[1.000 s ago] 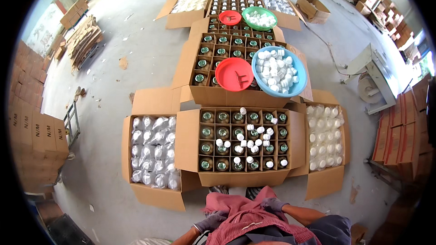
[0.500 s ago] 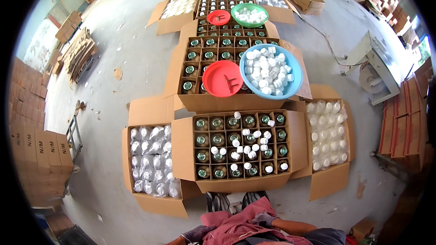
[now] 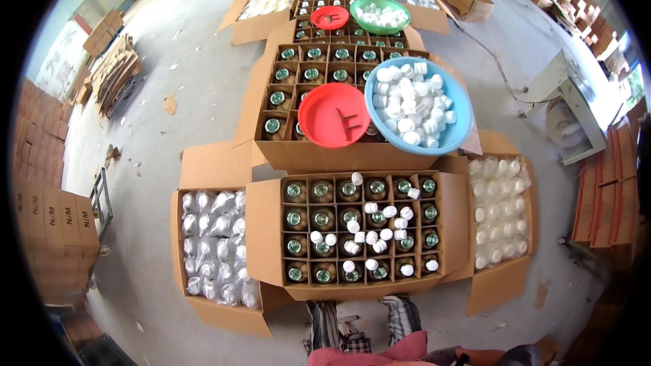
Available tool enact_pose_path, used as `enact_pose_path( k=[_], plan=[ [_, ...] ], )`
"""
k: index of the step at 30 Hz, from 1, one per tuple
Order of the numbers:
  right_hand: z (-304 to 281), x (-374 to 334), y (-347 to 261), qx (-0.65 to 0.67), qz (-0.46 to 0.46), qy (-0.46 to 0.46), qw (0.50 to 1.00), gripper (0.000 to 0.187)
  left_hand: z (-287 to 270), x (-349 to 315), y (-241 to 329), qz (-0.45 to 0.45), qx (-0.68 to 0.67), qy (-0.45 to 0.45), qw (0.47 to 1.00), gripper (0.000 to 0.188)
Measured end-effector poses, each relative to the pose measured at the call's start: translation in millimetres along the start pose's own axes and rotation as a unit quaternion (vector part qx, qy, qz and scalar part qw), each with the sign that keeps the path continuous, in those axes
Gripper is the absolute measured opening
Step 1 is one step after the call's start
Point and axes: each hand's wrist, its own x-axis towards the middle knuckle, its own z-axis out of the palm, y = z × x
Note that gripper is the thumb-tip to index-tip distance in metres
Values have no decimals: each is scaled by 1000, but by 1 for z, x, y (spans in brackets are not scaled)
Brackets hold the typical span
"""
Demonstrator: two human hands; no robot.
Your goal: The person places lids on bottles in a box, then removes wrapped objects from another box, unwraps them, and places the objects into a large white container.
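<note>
Box point(image 3: 264, 230) of bottles point(image 3: 323, 219): I see caps point(image 3: 386, 234) strewn across it. Blue basin point(image 3: 463, 122) beyond the box. Right hand point(image 3: 442, 356), near side of the box, cropped, apparently gloved; grip I can't tell. Left hand out of view.

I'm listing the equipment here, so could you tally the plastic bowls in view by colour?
Red bowls: 2
Blue bowl: 1
Green bowl: 1
Total: 4
</note>
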Motion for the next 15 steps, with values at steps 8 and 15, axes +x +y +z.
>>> enact_pose_path(
  k=[8, 15],
  plan=[
    [-87, 219, -47, -65, -132, 26, 989, 33, 5, 102, -70, 166, 168, 168, 957, 38],
    [-213, 456, -107, -54, -158, 277, 946, 33, 31, 132, -124, 145, 207, 177, 951, 36]
  ],
)
